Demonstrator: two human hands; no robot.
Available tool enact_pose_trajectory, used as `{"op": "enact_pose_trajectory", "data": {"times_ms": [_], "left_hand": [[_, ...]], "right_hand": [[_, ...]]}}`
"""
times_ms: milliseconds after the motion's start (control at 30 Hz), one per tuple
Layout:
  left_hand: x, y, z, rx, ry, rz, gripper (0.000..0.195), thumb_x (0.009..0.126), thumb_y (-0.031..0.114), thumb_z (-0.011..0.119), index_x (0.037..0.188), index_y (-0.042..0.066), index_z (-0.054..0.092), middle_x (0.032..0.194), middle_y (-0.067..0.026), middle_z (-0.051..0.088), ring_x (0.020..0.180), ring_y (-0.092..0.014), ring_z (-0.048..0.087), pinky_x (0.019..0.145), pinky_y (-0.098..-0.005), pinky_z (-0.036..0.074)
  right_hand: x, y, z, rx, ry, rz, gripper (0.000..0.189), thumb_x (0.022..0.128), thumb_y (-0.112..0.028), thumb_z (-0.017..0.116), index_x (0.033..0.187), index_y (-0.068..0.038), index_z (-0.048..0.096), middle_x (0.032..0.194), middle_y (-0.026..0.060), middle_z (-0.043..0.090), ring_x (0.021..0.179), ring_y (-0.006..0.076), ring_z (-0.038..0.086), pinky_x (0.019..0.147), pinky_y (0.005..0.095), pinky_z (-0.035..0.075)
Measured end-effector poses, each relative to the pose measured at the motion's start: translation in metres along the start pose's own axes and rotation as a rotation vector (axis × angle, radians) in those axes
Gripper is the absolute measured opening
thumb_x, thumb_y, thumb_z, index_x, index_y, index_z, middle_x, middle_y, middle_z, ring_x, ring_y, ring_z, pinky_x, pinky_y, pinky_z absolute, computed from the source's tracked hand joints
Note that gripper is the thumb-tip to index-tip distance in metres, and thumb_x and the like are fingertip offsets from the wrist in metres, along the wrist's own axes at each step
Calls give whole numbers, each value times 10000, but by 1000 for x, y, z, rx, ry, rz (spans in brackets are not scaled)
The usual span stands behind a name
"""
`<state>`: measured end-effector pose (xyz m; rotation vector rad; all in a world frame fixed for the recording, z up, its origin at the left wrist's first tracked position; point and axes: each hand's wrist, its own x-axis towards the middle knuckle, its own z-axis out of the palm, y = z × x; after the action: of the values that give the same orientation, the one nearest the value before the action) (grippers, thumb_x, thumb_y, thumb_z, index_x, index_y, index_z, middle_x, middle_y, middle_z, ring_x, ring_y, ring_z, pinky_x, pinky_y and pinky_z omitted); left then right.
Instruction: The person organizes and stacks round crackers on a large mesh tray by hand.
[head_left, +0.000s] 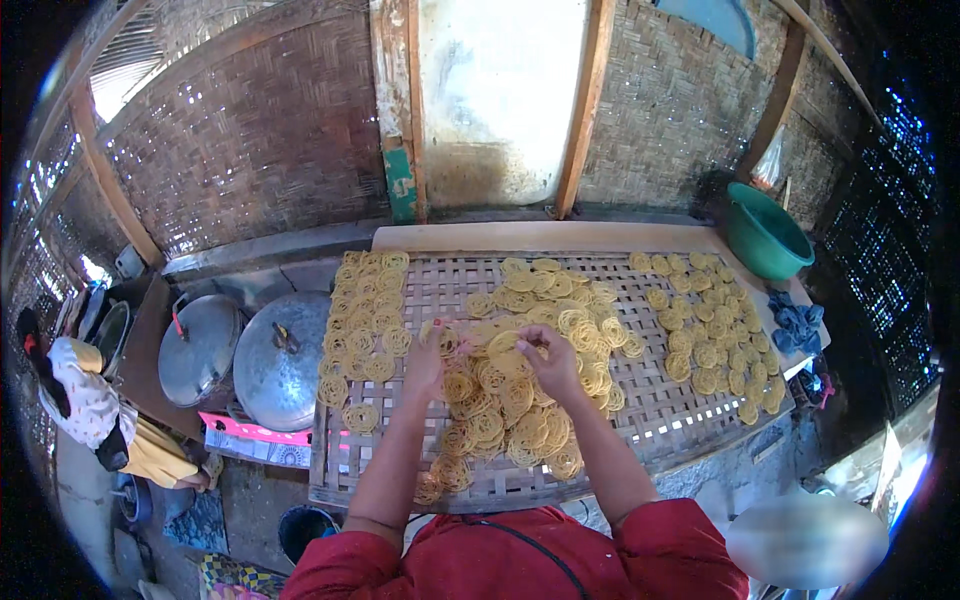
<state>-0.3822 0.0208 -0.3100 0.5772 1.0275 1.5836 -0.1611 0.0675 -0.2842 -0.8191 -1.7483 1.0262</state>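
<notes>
Between my right thumb and fingers is the rim of a thin yellow disc of coiled noodle-like strands (504, 343); my right hand (553, 363) is over the middle of a woven bamboo tray (435, 289). My left hand (426, 366) pinches another coiled disc (448, 342) a little to the left. Under and around both hands lies a loose heap of such discs (517, 397), many overlapping. Close rows of discs (362, 341) cover the tray's left end. More discs (709, 330) are spread on its right end.
Two large lidded metal pots (199, 349) (277, 375) stand left of the tray. A green plastic basin (769, 232) and a dark blue cloth (793, 322) are at the right. Another person (94, 397) is at the far left. A dark bucket (306, 531) stands on the floor.
</notes>
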Motion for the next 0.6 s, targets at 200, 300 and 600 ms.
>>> {"op": "enact_pose_trajectory", "data": {"times_ms": [200,300,600], "left_hand": [[-11,-18,-55,1759,39,182,935,831,599,641,1491,50,271,1500,-271,307,1410,-416,268,1136,-597,184],[-21,-55,-51,1764,1,376,946,823,615,633,1499,62,272,1521,-246,283,1405,-467,234,1127,-637,145],[3,-53,25,1186,-202,409,777,741,329,821,1349,7,459,1313,-222,532,1212,-365,522,1023,-421,427]], "right_hand": [[6,62,-72,-700,-29,278,831,874,-630,562,1495,-128,334,1535,252,273,1435,371,264,1163,454,225],[-3,64,-69,-888,14,629,891,865,-704,491,1526,-148,270,1563,270,175,1449,422,188,1170,530,149],[-5,33,-44,-374,7,353,711,754,-332,805,1303,-9,488,1269,204,573,1124,313,596,946,414,477]]}}
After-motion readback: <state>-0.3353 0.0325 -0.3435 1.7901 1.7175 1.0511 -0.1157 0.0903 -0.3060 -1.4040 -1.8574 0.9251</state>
